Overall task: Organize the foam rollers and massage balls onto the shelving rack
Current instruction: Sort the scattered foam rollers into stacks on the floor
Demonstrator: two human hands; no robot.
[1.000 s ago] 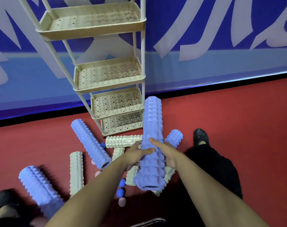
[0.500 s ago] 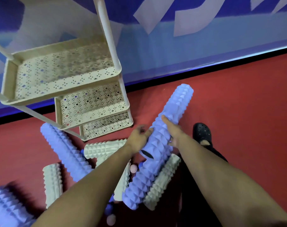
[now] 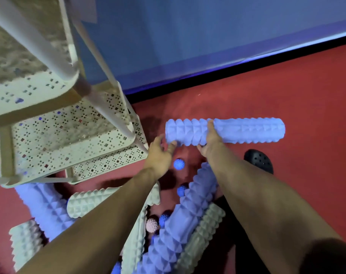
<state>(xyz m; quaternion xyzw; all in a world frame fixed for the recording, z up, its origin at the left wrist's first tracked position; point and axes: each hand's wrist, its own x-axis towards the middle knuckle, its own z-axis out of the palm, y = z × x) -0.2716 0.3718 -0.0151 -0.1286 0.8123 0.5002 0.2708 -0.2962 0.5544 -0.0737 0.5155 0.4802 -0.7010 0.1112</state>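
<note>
Foam roller (image 3: 225,131), pale blue and studded with pyramid bumps, held level and crosswise above the red floor (image 3: 286,91), just right of the shelving rack (image 3: 69,135) and about level with its lower perforated trays. Gripped by the right hand (image 3: 209,139) a little left of the middle, thumb and fingers wrapped round the barrel. Touched at the left end by the left hand (image 3: 160,153), fingers spread and loosely cupping the cap rather than clamping it; full contact hard to confirm.

Probably light for its bulk, judging by the easy one-handed hold. Likely firm with slight give in the bumps, not fragile, and far from slippery thanks to the ridged skin. Long, though, so prone to swing and knock a rack post if held off-centre. Best taken near the middle with one hand and steadied at an end with the other, much as now.

Needs to go in lengthwise along a tray; may overhang the rim.

On the floor nearer the camera: more rollers in blue (image 3: 180,224) and cream (image 3: 93,202), plus spiky massage balls, one blue (image 3: 179,164) and one pink (image 3: 152,224), all waiting. Black shoe (image 3: 259,161) at right.
</note>
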